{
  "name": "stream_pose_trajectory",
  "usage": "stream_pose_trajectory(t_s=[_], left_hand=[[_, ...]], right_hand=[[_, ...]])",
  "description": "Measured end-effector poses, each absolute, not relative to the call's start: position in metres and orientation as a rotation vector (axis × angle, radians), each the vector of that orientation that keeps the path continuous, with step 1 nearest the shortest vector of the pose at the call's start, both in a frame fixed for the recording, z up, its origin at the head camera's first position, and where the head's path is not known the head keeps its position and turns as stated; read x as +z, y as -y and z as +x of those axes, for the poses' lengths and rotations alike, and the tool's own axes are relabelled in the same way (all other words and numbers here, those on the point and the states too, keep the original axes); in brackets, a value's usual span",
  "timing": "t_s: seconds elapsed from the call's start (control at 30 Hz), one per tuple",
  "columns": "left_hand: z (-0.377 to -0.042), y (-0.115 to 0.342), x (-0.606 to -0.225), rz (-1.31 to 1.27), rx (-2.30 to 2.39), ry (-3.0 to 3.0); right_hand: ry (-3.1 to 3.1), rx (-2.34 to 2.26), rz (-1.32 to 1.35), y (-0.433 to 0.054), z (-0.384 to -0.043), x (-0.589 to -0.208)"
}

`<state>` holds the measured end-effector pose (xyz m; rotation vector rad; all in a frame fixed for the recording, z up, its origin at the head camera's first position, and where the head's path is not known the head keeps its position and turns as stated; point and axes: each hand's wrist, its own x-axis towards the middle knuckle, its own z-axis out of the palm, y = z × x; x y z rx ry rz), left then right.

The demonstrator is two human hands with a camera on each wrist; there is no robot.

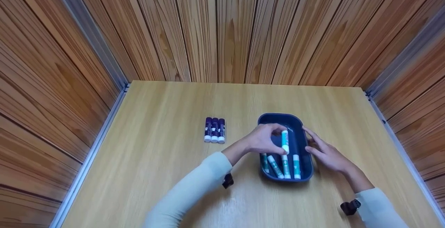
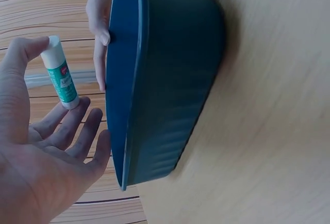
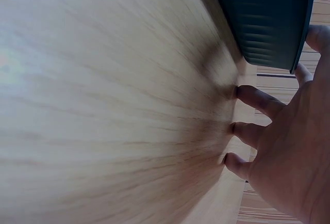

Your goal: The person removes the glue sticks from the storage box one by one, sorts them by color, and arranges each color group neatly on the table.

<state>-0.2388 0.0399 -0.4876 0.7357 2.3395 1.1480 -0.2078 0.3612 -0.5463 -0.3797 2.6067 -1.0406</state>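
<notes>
Pinching a green-and-white cylindrical glue stick (image 1: 285,141) by its ends, a left hand (image 1: 262,139) is hovering over a dark-blue rounded-rectangular plastic bin (image 1: 295,141) holding four similar sticks (image 1: 296,167), while a loosely spread right hand (image 1: 326,155) is touching it on the right.

green label (image 2: 63,81) blurred, no text legible

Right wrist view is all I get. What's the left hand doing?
Observer: The left hand pinches a green-and-white glue stick between thumb and fingers.
Operator: Anything down in the bin?
Observer: Yes, four more green sticks show at its near end.
Operator: Anything outside it?
Observer: Three purple sticks are side by side on the table, left of the bin.
</notes>
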Motion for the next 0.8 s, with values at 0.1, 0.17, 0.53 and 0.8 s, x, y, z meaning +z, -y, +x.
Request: stream_pose_trajectory(t_s=[0.1, 0.17, 0.53, 0.8], left_hand=[[-0.237, -0.035, -0.489, 0.741, 1.162, -2.359], [-0.234, -0.031, -0.489, 0.740, 1.166, -2.368], [-0.226, 0.000, -0.486, 0.740, 1.161, -2.403], [-0.224, 0.020, -0.483, 0.708, 1.186, -2.439]], right_hand=[[-2.607, -1.041, -0.368, -0.361, -0.208, -0.547], [-2.606, -1.037, -0.362, -0.361, -0.209, -0.548], [-2.618, -1.036, -0.374, -0.361, -0.208, -0.549], [-2.610, -1.055, -0.371, -0.361, -0.207, -0.549]])
